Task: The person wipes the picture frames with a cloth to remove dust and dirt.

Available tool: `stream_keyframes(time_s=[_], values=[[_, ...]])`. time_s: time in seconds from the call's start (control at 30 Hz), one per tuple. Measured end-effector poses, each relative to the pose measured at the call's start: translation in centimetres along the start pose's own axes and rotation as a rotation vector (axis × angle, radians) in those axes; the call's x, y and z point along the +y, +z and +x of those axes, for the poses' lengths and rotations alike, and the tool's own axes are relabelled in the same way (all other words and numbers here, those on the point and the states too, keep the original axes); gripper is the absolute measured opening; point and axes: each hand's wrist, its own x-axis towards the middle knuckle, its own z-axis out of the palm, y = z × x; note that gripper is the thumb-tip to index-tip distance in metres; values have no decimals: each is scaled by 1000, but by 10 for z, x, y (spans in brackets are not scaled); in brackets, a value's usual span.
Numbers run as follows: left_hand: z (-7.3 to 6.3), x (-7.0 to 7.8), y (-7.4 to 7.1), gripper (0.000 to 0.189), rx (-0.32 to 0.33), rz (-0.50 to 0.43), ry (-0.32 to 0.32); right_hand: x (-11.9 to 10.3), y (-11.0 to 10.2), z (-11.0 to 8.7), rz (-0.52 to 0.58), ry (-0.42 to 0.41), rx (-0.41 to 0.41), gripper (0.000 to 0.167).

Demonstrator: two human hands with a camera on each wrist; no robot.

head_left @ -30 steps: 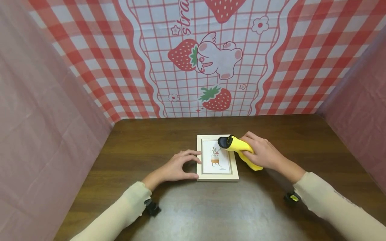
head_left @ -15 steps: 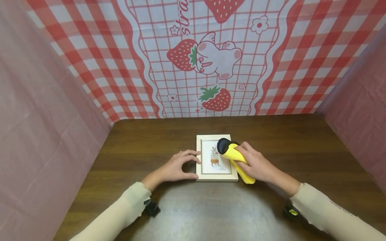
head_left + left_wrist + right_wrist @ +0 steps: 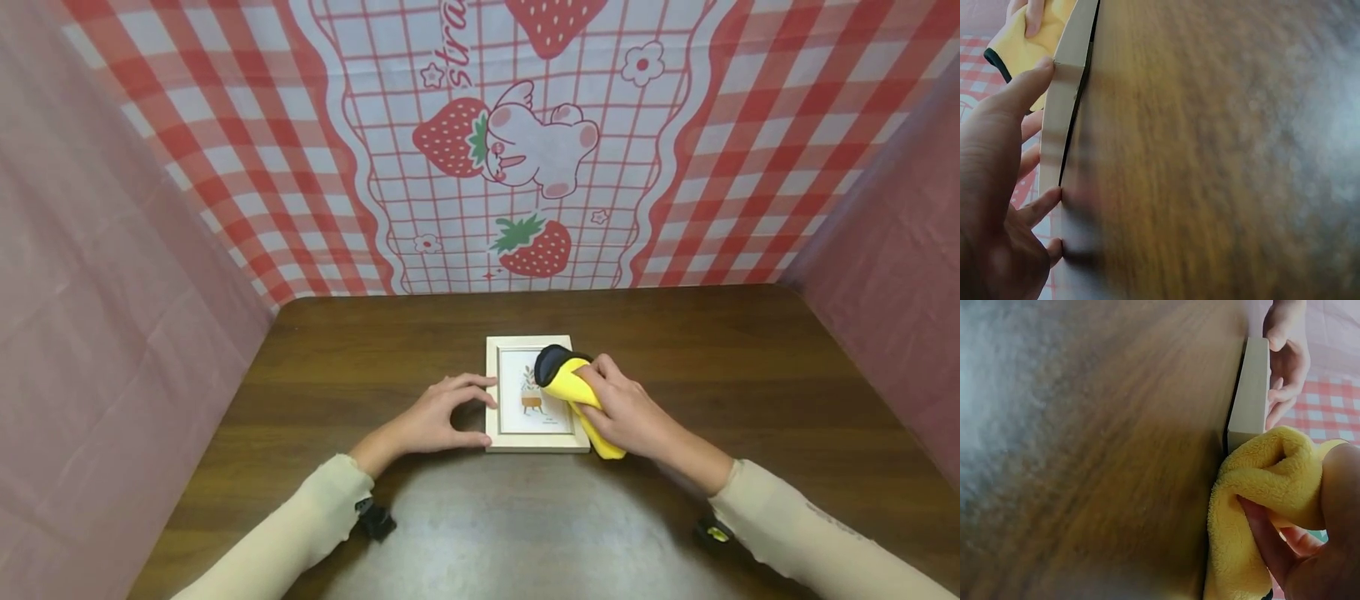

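A cream picture frame (image 3: 492, 423) lies flat on the brown table, with a drawing of a potted plant (image 3: 532, 403) in it. My left hand (image 3: 435, 415) touches the frame's left border, thumb at the near corner and fingertips farther up. My right hand (image 3: 626, 410) grips a bunched plush cleaning cloth (image 3: 572, 385), yellow with a dark side folded outward at one end. This cloth covers the upper right of the picture and hangs over the frame's right border. In the right wrist view the yellow cloth (image 3: 1272, 481) is folded around the fingers, against the frame's corner (image 3: 1247, 419).
The wooden table (image 3: 465, 517) stretches around the frame on all sides. Behind it hangs a red-and-white checked curtain (image 3: 517, 167) with strawberries, and pink cloth walls (image 3: 112, 292) stand at both sides.
My right hand has moved left and slightly toward me with the cloth, which now covers more of the plant drawing. My left hand stays at the frame's left border.
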Motion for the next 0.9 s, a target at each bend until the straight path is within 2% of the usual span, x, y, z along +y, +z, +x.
stream_keyframes(time_s=[0.3, 0.73, 0.9], values=[[-1, -1, 0, 45, -6, 15, 3, 2, 2, 13, -15, 11, 10, 28], [0, -2, 1, 44, -11, 22, 0, 21, 3, 43, 43, 148, -70, 38], [-1, 0, 0, 44, -13, 24, 3, 28, 3, 55, 59, 169, -98, 43]])
